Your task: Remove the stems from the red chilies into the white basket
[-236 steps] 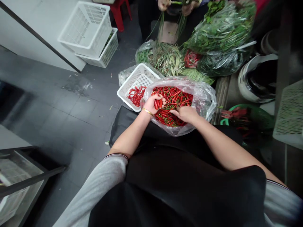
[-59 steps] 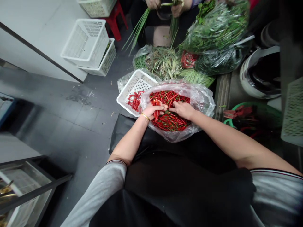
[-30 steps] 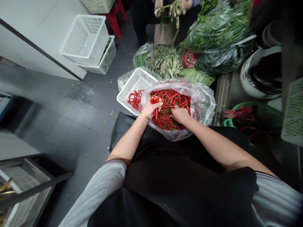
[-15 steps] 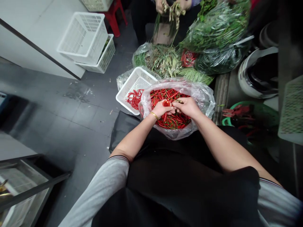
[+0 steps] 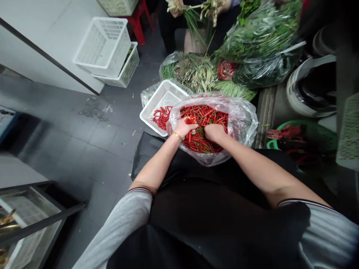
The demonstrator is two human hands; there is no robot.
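A clear plastic bag (image 5: 241,116) full of red chillies (image 5: 210,114) rests on my dark lap. My left hand (image 5: 183,127), with a gold bangle at the wrist, is curled round a small bunch of red chillies at the bag's left side. My right hand (image 5: 213,132) is plunged into the chillies beside it, fingers bent down and buried, so what it grips is hidden. Just left of the bag, a white perforated basket (image 5: 165,98) holds a small pile of chillies (image 5: 160,116).
Another person's hands (image 5: 174,6) at the top work a bunch of green stalks. Bags of greens (image 5: 260,33) and trimmings (image 5: 193,71) lie beyond. Stacked white crates (image 5: 103,45), a red stool (image 5: 138,16), a green basket (image 5: 297,136) and a white pot (image 5: 308,89) surround me.
My hands came apart from a joined pinch above the chillies. The right hand has dipped down into the pile; the left stays closed on its bunch.
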